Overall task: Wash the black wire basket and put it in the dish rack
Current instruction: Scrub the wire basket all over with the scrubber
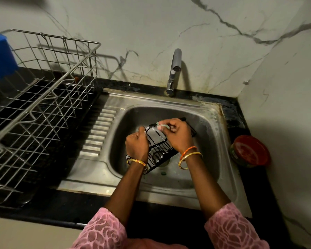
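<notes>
- Left hand (137, 144) curled round the near-left edge of the basket (159, 149), gripping it and steadying it over the sink (212, 115).
- Right hand (178, 134) closed on a pale green scrubber (162, 125), pinched in the fingers and pressed to the upper rim of the basket.
- Both grips tight; neither hand with straight or slack fingers.
- Basket tilted in the bowl, high end away from the person, low end near the drain; whether the low end touches the sink floor cannot be told.
- Black wire frame, oblong, with parallel bars along the bottom and a rounded rim; a pale sheen on the upper part, perhaps soap or water, too blurred to say.
- Probably mid-scrub: washing under way, not finished.
- Tap (174, 71) above the back of the sink, no stream visible, so rinsing likely still to come.
- Rack (48, 97) on the tabletop (75, 200) to the left of the sink, well apart from the basket, with room in its near section.
- Left to do, by this view: finish scrubbing, rinse, carry left and set in the rack.
- Blue object (0, 56) at the far-left corner of the rack; red-lidded tub (250, 150) on the tabletop just right of the sink.
</notes>
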A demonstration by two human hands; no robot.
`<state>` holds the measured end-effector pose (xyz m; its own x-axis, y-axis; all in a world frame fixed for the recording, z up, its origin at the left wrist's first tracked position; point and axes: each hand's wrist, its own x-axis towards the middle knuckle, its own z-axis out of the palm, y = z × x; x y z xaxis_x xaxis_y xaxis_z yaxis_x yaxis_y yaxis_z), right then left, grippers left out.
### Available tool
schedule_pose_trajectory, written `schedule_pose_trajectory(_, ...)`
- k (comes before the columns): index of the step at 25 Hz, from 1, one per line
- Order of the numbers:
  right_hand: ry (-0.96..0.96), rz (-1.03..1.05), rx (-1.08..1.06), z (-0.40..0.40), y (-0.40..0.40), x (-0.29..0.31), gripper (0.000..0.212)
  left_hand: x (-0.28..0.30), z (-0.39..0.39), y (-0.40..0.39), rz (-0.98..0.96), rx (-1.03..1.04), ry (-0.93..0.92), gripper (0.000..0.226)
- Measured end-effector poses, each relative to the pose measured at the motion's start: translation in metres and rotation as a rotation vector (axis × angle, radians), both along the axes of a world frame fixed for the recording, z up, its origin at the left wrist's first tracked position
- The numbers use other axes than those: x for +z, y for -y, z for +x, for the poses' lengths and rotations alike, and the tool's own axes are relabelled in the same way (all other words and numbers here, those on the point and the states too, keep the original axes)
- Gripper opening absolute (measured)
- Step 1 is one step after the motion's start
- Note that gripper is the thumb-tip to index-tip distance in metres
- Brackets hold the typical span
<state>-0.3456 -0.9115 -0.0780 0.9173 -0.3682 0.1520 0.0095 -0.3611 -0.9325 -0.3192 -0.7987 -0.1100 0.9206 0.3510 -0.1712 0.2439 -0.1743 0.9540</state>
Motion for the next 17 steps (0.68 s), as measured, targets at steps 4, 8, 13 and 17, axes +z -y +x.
schedule_pose_trajectory(4,0.021,-0.115,0.03,-0.013,-0.007,0.0,0.016,-0.002,-0.001,-0.001,0.001,0.016,-0.018,0.051)
schedule_pose_trajectory(8,0.029,-0.158,0.047,-0.045,0.005,-0.008,0.017,0.001,0.002,-0.002,-0.021,0.044,-0.009,0.049)
schedule_pose_trajectory(13,-0.004,-0.104,0.075,-0.044,0.006,0.0,0.014,-0.001,0.001,-0.001,-0.028,0.019,-0.039,0.05)
schedule_pose_trajectory(17,0.005,-0.031,0.09,-0.004,-0.002,0.014,0.011,0.002,0.001,0.008,-0.022,0.03,-0.023,0.052)
